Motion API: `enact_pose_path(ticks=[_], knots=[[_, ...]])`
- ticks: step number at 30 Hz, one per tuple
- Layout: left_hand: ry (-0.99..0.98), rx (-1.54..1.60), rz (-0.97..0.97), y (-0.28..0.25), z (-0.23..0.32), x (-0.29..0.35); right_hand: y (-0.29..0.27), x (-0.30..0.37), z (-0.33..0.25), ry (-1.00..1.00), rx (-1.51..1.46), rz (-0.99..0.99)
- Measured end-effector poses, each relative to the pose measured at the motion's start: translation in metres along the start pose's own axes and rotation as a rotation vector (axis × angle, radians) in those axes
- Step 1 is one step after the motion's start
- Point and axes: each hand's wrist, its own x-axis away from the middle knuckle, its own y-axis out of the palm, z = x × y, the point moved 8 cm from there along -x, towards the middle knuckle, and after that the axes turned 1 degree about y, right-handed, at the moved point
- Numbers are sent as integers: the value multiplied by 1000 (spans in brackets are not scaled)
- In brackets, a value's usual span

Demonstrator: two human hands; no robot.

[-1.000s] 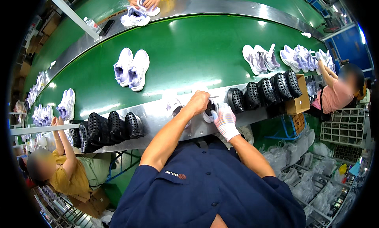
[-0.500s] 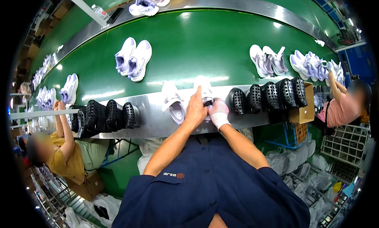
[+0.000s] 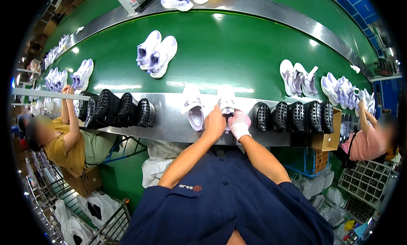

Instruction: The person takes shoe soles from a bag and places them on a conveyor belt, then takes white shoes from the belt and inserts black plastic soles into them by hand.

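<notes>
A white sneaker (image 3: 226, 96) lies on the metal ledge in front of me, its toe pointing away. My left hand (image 3: 215, 123), bare, is closed at the left side of its opening, fingers bent against the shoe. My right hand (image 3: 240, 124), in a pink-and-white striped glove, grips the heel end from the right; its fingertips are partly hidden. Just left stands a second white sneaker (image 3: 196, 114) with a pale lilac lining, its strap folded out to the left, touched by neither hand.
Black perforated shoe forms line the ledge (image 3: 169, 130) on the left (image 3: 146, 112) and right (image 3: 280, 113). Pale sneakers (image 3: 157, 54) sit on the green belt (image 3: 220, 45). Co-workers sit left (image 3: 72, 156) and right (image 3: 360, 137). A cardboard box (image 3: 328, 137) adjoins the right-hand forms.
My left hand's extended index finger has bent and drawn back from the shoe's tongue to its opening. My right hand stays at the heel. The whole view has shifted slightly.
</notes>
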Motion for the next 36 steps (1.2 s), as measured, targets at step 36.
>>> enact_pose_path(ticks=[36], knots=[[299, 139, 404, -211, -26, 107, -27, 109, -156, 13, -1460, -504]])
